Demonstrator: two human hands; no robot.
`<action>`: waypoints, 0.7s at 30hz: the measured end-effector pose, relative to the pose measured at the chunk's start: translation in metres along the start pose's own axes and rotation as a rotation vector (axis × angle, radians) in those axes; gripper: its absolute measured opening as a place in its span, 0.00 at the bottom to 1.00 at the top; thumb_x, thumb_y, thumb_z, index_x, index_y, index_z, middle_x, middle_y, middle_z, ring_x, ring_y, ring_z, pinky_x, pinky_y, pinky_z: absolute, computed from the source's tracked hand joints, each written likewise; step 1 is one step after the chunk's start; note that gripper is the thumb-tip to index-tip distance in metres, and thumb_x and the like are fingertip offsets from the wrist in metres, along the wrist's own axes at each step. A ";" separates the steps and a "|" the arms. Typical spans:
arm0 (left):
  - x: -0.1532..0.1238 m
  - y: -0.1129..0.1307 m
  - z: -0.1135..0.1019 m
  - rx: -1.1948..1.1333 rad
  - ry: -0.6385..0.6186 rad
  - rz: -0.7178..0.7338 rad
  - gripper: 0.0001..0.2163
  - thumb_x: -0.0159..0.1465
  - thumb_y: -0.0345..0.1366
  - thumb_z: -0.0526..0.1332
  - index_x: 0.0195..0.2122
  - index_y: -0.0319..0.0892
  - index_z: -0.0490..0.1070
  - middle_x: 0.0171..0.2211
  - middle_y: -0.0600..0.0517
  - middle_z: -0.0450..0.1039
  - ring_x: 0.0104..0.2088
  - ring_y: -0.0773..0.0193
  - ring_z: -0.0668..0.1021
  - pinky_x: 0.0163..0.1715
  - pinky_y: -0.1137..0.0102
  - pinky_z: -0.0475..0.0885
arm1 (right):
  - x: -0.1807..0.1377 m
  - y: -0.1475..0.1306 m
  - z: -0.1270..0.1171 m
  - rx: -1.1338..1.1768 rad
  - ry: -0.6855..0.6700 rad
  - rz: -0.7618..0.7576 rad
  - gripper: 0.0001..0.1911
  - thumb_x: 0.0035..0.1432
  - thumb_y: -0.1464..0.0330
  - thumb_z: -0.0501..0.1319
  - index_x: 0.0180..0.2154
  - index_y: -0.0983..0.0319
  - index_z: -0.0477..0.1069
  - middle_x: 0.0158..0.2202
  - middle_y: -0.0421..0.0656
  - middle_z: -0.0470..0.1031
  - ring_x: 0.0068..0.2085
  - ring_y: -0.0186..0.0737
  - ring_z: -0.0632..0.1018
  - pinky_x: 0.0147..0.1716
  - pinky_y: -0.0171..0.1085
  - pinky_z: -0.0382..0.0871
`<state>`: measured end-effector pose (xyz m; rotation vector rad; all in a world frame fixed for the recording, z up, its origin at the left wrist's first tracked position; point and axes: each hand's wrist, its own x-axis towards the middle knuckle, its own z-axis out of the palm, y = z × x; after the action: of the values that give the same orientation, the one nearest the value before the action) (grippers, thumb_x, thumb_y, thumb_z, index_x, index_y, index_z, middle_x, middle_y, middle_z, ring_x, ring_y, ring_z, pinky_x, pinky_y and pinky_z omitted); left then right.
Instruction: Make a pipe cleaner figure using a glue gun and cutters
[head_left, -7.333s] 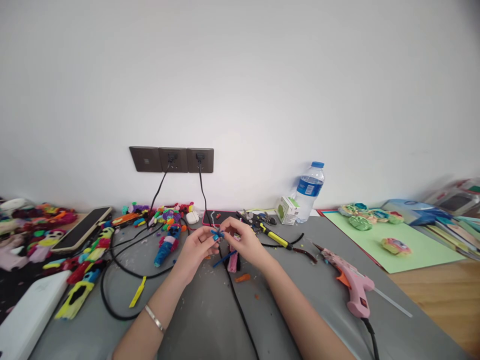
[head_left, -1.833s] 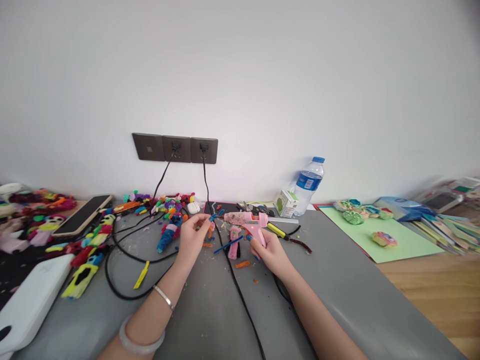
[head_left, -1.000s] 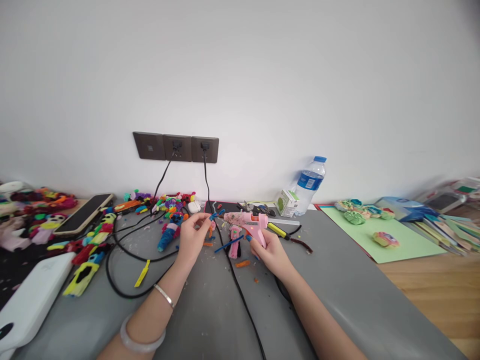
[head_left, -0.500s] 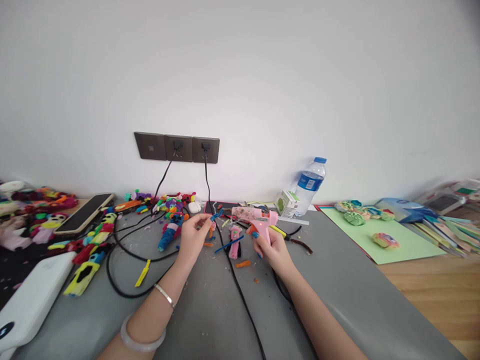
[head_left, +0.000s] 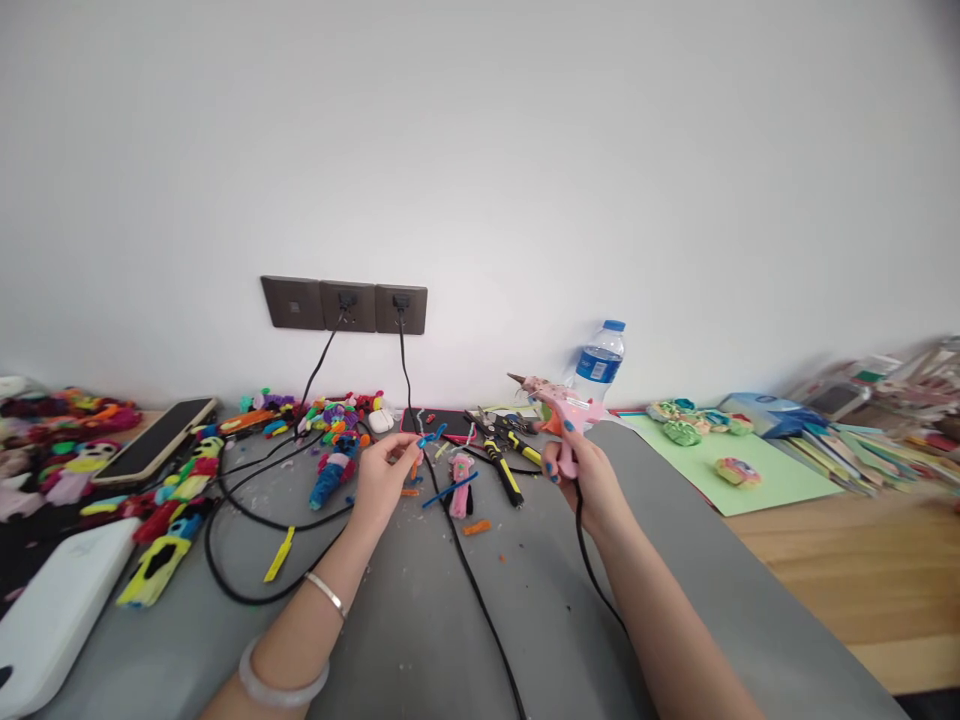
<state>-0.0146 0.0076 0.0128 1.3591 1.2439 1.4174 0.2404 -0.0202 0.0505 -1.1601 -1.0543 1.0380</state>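
Between the fingertips of my left hand (head_left: 384, 480) is a small blue pipe-cleaner piece (head_left: 430, 438). My right hand (head_left: 589, 482) grips a pink hot glue gun (head_left: 564, 410) by its handle, raised off the table with the nozzle tipped up and to the left, apart from the blue piece. On the table between my hands lie a pink pipe-cleaner figure (head_left: 461, 485), a blue pipe-cleaner stem (head_left: 450, 489) and an orange scrap (head_left: 477, 527). Yellow-and-black pliers (head_left: 504, 470) rest just left of the glue gun.
Black cords (head_left: 465, 565) cross the grey table (head_left: 420, 640). Pipe-cleaner figures (head_left: 161, 560), a phone (head_left: 156, 440) and a white power bank (head_left: 64, 600) are at left. A water bottle (head_left: 600, 360) stands by the wall; green paper (head_left: 697, 465) with crinkled flowers lies right.
My right hand has lifted the glue gun up and to the right, away from the blue piece, uncovering the pliers. My left hand stays nearly in place; the view has shifted slightly.
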 end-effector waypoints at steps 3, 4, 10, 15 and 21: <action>0.000 0.001 0.000 0.020 0.006 0.007 0.11 0.56 0.41 0.64 0.32 0.38 0.78 0.25 0.49 0.79 0.27 0.60 0.78 0.31 0.69 0.71 | -0.004 -0.012 -0.024 -0.066 0.028 0.060 0.26 0.55 0.43 0.55 0.33 0.60 0.68 0.18 0.40 0.68 0.17 0.34 0.64 0.17 0.35 0.56; 0.000 0.002 0.000 0.024 0.009 0.010 0.11 0.55 0.42 0.64 0.32 0.38 0.78 0.25 0.49 0.79 0.27 0.60 0.78 0.30 0.69 0.71 | -0.008 -0.014 -0.034 -0.107 0.042 0.071 0.27 0.55 0.43 0.54 0.34 0.61 0.69 0.18 0.40 0.69 0.17 0.35 0.64 0.17 0.35 0.56; -0.002 0.005 0.001 0.023 0.028 0.026 0.12 0.54 0.42 0.65 0.33 0.39 0.79 0.25 0.49 0.78 0.27 0.60 0.77 0.28 0.70 0.71 | -0.041 -0.007 -0.109 -0.520 0.103 0.308 0.30 0.56 0.41 0.48 0.22 0.59 0.65 0.12 0.42 0.66 0.14 0.36 0.64 0.16 0.35 0.55; -0.004 0.006 0.004 0.011 0.011 0.040 0.12 0.52 0.43 0.65 0.32 0.39 0.79 0.26 0.48 0.79 0.26 0.61 0.76 0.27 0.70 0.70 | -0.057 0.017 -0.160 -0.747 0.076 0.332 0.30 0.58 0.47 0.47 0.11 0.56 0.52 0.10 0.44 0.64 0.12 0.36 0.62 0.12 0.36 0.54; -0.006 0.005 0.004 0.025 -0.021 0.044 0.13 0.53 0.44 0.65 0.32 0.40 0.79 0.27 0.48 0.79 0.27 0.61 0.76 0.28 0.70 0.70 | -0.054 0.025 -0.168 -1.059 0.130 0.450 0.27 0.57 0.51 0.49 0.16 0.58 0.69 0.13 0.46 0.69 0.17 0.45 0.72 0.19 0.40 0.63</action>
<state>-0.0095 0.0013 0.0158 1.4226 1.2290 1.4184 0.3921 -0.1012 0.0047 -2.3662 -1.3016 0.6831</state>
